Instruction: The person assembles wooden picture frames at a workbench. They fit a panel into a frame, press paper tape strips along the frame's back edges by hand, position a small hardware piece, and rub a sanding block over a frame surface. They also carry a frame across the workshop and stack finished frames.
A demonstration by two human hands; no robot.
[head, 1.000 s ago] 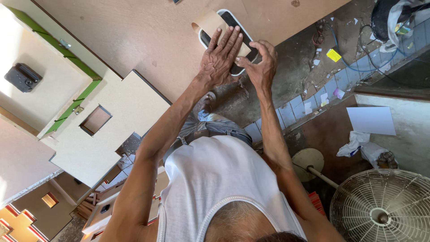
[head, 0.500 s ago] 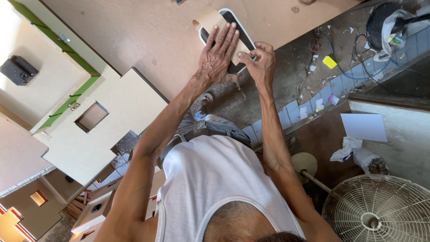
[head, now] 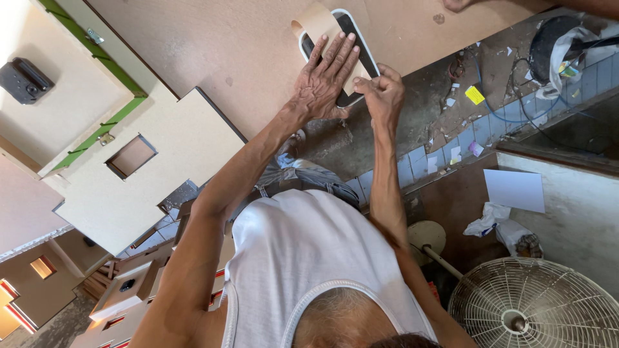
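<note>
My left hand (head: 325, 80) lies flat, fingers spread, pressing a tan paper sheet (head: 322, 29) onto a black oblong panel with a white rim (head: 358, 42). My right hand (head: 382, 90) pinches the sheet's near edge. The panel rests on the brown board desk (head: 213, 45).

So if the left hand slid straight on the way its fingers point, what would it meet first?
The left hand lies flat on a tan sheet over a dark oval piece. Going on, it would probably cross the sheet's curled edge, then bare board; depth is unclear.
</note>
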